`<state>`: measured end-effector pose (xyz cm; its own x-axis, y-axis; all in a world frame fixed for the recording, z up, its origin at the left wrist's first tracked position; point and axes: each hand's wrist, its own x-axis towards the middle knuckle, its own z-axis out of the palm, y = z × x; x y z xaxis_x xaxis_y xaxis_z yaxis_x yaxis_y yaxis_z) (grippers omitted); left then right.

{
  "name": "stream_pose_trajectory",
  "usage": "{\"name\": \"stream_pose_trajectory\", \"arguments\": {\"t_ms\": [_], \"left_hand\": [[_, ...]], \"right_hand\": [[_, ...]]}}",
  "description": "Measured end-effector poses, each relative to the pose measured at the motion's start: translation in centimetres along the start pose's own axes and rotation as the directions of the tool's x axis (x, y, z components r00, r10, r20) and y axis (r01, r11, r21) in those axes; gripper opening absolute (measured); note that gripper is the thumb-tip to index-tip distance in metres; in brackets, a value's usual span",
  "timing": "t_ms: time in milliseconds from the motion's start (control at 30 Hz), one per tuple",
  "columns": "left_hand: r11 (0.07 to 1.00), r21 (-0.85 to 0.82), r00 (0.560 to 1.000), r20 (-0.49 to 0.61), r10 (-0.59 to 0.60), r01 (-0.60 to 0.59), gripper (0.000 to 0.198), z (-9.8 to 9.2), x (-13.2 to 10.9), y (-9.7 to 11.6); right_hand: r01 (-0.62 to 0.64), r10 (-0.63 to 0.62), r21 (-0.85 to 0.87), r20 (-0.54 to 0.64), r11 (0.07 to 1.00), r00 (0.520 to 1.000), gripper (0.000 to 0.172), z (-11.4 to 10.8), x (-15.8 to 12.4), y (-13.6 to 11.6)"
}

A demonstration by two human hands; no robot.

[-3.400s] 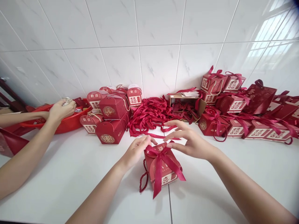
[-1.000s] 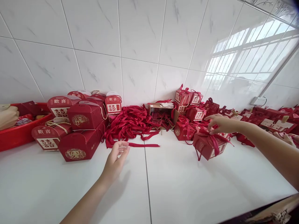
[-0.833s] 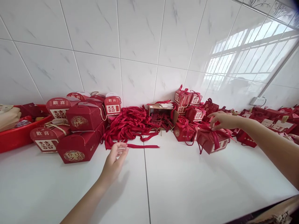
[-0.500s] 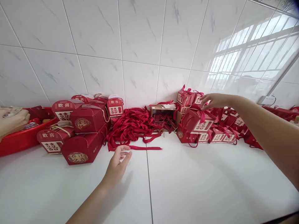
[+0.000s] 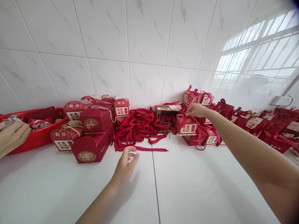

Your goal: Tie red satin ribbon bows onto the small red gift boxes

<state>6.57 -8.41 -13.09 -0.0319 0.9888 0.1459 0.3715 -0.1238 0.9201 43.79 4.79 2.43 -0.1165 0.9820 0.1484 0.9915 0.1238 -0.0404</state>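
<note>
My right hand [image 5: 195, 111] pinches the ribbon bow on top of a red gift box [image 5: 187, 125], at the left end of the finished-looking stack. That box has a white label with gold characters and overlaps the boxes beneath; whether it rests on them I cannot tell. My left hand [image 5: 127, 163] hovers low over the white table, fingers curved and apart, with nothing in it. Just beyond its fingertips a loose strip of red ribbon [image 5: 151, 149] lies flat, trailing from a tangled heap of red ribbon [image 5: 136, 124].
Several unribboned red boxes [image 5: 92, 147] with rope handles stand stacked on the left. An open carton [image 5: 167, 110] sits by the tiled wall. Another person's hand [image 5: 14, 135] holds a small packet beside a red basin [image 5: 39, 135]. Many red boxes [image 5: 254, 123] line the right.
My right hand has shifted left with the gift box, which now sits nearer the carton. My left hand keeps its pose. The view has turned slightly, and the other person's hand now shows a packet.
</note>
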Motion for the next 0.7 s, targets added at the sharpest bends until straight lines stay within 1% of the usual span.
{"name": "stream_pose_trajectory", "arguments": {"t_ms": [133,200,233,300,367,400,433,500,567,633,700], "left_hand": [[0.999,0.036,1.000,0.016,0.007,-0.008,0.027,0.0,0.1,-0.5],[0.995,0.101,0.999,0.043,0.020,-0.025,0.028,0.0,0.3,-1.0],[0.985,0.160,0.997,0.066,0.050,-0.060,0.028,0.1,0.5,-1.3],[0.929,0.321,0.979,0.144,0.145,-0.185,0.032,0.3,1.0,-2.3],[0.825,0.485,0.952,0.232,0.199,-0.290,0.039,0.6,1.6,-3.4],[0.780,0.547,0.948,0.253,0.192,-0.304,0.042,0.7,1.9,-3.9],[0.749,0.594,0.952,0.252,0.172,-0.293,0.045,0.8,2.2,-4.4],[0.724,0.650,0.971,0.196,0.136,-0.232,0.048,0.6,2.8,-4.9],[0.716,0.677,0.985,0.109,0.133,-0.171,0.048,-0.1,3.4,-5.2],[0.711,0.696,0.991,0.010,0.133,-0.102,0.044,-1.3,3.9,-5.2],[0.719,0.694,0.988,-0.089,0.126,-0.029,0.034,-2.7,4.3,-5.2]], "right_hand": [[0.007,-0.006,-0.031,0.012,1.000,1.000,0.027,-0.3,0.0,-1.6],[0.017,-0.016,-0.044,0.023,0.999,1.000,0.024,-0.7,0.0,-2.4],[0.021,-0.020,-0.050,0.027,0.999,0.999,0.023,-0.8,0.0,-2.9],[0.036,-0.034,-0.057,0.035,0.998,0.999,0.022,-0.9,-0.1,-3.9],[0.061,-0.059,-0.055,0.044,0.997,0.997,0.023,-0.8,-0.3,-5.1],[0.078,-0.075,-0.051,0.049,0.996,0.996,0.023,-0.7,-0.5,-5.7],[0.096,-0.093,-0.047,0.055,0.994,0.994,0.024,-0.6,-0.7,-6.4],[0.127,-0.125,-0.040,0.063,0.991,0.990,0.023,-0.4,-1.2,-7.7],[0.153,-0.150,-0.038,0.067,0.987,0.986,0.022,-0.3,-1.8,-9.0],[0.177,-0.174,-0.038,0.070,0.983,0.982,0.020,-0.4,-2.3,-10.2],[0.201,-0.198,-0.038,0.073,0.979,0.978,0.018,-0.5,-2.9,-11.1]]}}
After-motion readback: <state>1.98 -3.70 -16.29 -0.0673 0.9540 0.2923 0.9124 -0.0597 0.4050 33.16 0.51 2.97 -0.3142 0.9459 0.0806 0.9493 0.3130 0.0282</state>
